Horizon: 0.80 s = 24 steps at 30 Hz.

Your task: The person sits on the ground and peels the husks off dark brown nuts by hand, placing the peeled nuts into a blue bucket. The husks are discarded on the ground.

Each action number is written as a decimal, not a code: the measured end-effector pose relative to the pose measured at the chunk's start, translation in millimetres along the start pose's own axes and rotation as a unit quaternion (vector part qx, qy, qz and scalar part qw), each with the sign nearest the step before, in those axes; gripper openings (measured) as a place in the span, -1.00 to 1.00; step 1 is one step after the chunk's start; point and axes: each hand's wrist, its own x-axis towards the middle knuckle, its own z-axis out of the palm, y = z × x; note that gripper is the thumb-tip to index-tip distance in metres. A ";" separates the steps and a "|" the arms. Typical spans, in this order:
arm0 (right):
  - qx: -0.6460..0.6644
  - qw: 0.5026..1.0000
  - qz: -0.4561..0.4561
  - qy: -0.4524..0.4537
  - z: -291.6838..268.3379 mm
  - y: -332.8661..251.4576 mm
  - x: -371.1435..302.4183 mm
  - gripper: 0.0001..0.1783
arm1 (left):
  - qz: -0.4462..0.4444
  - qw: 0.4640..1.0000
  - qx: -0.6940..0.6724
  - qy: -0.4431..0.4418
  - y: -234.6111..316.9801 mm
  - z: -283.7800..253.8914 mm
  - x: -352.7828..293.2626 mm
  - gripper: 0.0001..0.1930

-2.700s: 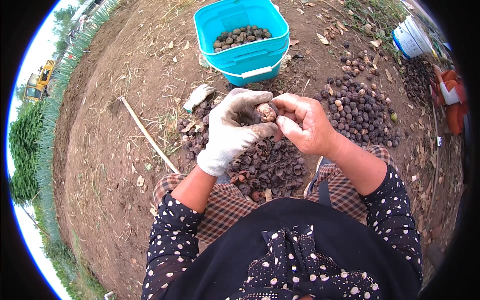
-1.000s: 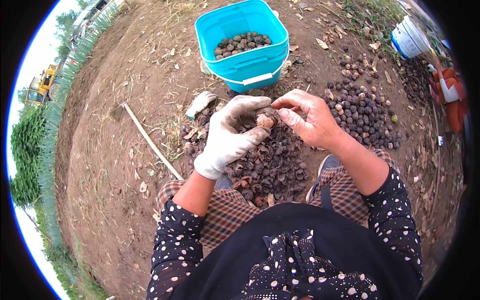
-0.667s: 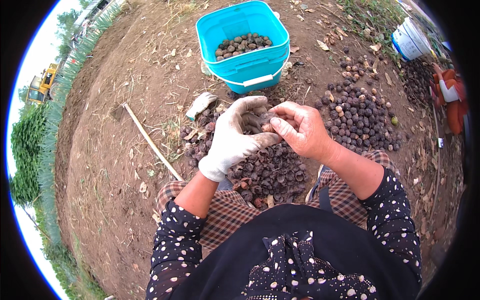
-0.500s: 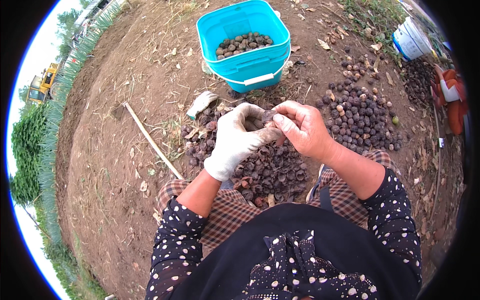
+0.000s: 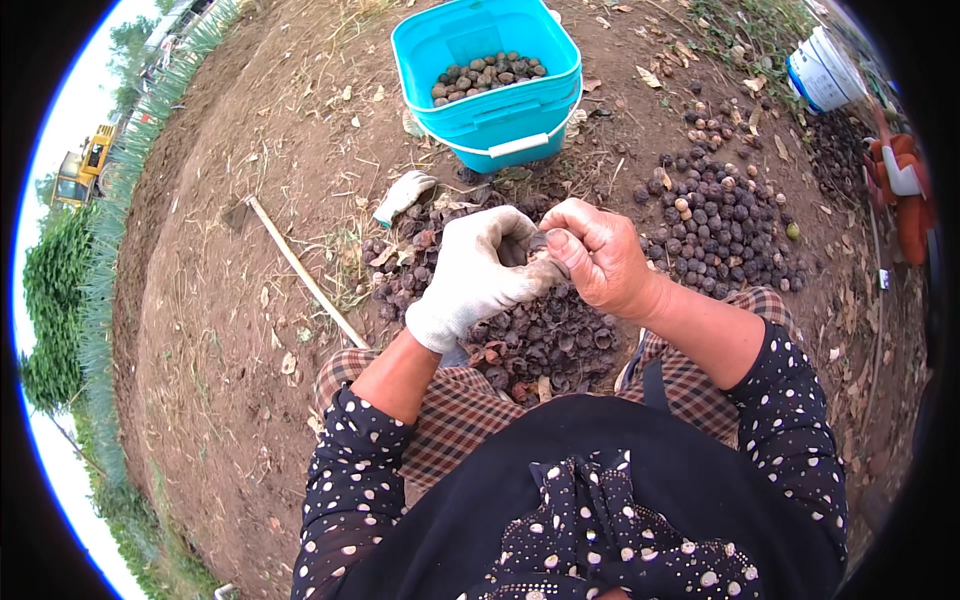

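Observation:
My left hand (image 5: 470,275), in a dirty white work glove, is closed around a walnut (image 5: 538,243) that shows only in part. My bare right hand (image 5: 607,262) meets it there, thumb and forefinger pinched on the walnut's dark, crumbly husk. Below both hands, between my knees, lies a heap of dark brown husk pieces (image 5: 555,345). To the right spreads a pile of blackened, unpeeled walnuts (image 5: 720,230). Beyond my hands stands a turquoise bucket (image 5: 470,143) with lighter brown, cleaned walnuts (image 5: 488,76) in its bottom.
A spare white glove (image 5: 405,196) lies beside the heap at its far left. Left of me a wooden-handled hoe (image 5: 305,272) rests on the brown soil. At the far right are a white pail (image 5: 828,72) on its side and an orange-red object (image 5: 910,225).
Both hands stay together on the walnut. My right fingers have shifted slightly, and less of the walnut and husk shows between them. The view has tipped slightly.

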 end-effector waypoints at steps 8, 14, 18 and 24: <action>0.010 0.994 -0.019 0.103 -1.1 21.1 3.8 -0.75 | -0.052 0.981 -0.180 -0.044 11.4 4.3 -4.2 -0.64; -0.067 0.990 -0.014 0.123 -14.7 4.6 12.1 -0.79 | -0.037 0.932 -0.351 -0.081 6.0 -0.1 -0.7 -0.26; -0.130 0.983 -0.071 0.113 -19.8 -3.9 14.1 -0.84 | -0.028 0.910 -0.406 -0.082 0.3 -1.0 0.7 -0.22; -0.135 0.982 -0.060 0.115 -24.1 -4.4 16.3 -0.84 | -0.034 0.856 -0.507 -0.098 -4.7 1.5 8.2 -0.31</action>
